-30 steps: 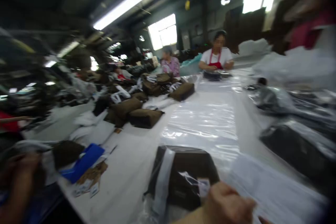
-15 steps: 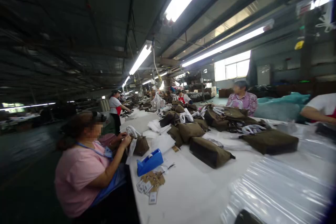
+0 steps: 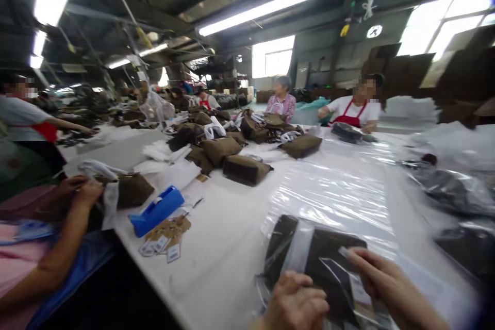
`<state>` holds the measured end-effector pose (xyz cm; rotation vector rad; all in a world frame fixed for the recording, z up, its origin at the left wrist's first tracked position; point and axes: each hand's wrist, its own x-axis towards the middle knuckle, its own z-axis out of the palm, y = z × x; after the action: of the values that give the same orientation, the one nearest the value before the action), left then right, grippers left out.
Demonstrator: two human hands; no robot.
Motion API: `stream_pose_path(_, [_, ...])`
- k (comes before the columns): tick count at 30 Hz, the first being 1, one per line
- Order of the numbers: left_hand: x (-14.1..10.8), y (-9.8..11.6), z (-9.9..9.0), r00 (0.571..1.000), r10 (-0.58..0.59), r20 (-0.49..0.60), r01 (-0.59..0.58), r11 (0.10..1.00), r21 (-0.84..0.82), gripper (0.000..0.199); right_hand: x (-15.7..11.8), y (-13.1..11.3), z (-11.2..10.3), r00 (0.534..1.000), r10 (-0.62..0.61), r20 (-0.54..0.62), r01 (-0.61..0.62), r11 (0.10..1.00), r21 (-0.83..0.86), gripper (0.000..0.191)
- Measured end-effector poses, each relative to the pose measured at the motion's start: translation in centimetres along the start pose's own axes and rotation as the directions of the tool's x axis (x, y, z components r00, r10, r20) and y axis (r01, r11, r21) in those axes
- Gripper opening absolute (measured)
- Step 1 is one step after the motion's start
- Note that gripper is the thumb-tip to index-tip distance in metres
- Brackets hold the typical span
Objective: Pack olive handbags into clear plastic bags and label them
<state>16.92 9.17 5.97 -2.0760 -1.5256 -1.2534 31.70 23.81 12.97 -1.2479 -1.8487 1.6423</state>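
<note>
In front of me lies a dark olive handbag [image 3: 328,241] inside a clear plastic bag, with a pale strip of wrapping across it. My right hand [image 3: 382,273] pinches an edge of the clear plastic between thumb and fingers, above the handbag's right side. Close to the handbag's near left side, my left hand [image 3: 296,303] has its fingers curled in on the plastic; what lies beneath them is partly hidden. A white label [image 3: 360,290] shows through the plastic below my right hand. Flat clear plastic bags [image 3: 332,191] lie just beyond the handbag.
Left on the white table [image 3: 220,242] are a blue tape dispenser [image 3: 158,211] and cardboard tags [image 3: 166,234]. Olive handbags [image 3: 247,169] are heaped farther back. A co-worker's hands [image 3: 87,193] work on another handbag at left. Plastic-wrapped bags [image 3: 448,191] lie at right.
My view has swung to the right and down. Both my hands and the plastic-wrapped handbag are now in view; earlier only a dark corner showed at the bottom edge.
</note>
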Motion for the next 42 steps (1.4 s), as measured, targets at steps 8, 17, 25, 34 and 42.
stream_pose_path(8, [2.3, -3.5, -4.4, 0.963, -0.269, 0.020, 0.266, 0.961, 0.076, 0.026, 8.4, -4.8, 7.7, 0.964, 0.064, 0.258, -0.058, 0.998, -0.031, 0.029])
stream_pose_path(17, [1.4, -8.4, -3.2, 0.919, -0.388, 0.075, 0.374, 0.915, 0.149, 0.026, 12.7, -3.6, 8.7, 0.928, 0.298, 0.224, -0.249, 0.943, -0.219, 0.014])
stream_pose_path(25, [1.6, -11.7, -1.2, 0.934, -0.278, 0.225, 0.233, 0.950, 0.208, 0.031, 12.9, -4.0, 8.7, 0.910, 0.344, 0.232, -0.269, 0.915, -0.300, 0.021])
stream_pose_path(34, [1.9, -13.3, -0.4, 0.919, -0.235, 0.316, 0.186, 0.966, 0.178, 0.038, 14.1, -4.3, 8.5, 0.934, 0.264, 0.243, -0.084, 0.819, -0.568, 0.035])
stream_pose_path(42, [2.4, -13.3, 0.2, 0.914, -0.269, 0.305, 0.240, 0.962, 0.129, 0.039, 11.4, -5.7, 8.1, 0.929, -0.173, 0.327, 0.370, 0.432, -0.822, 0.030])
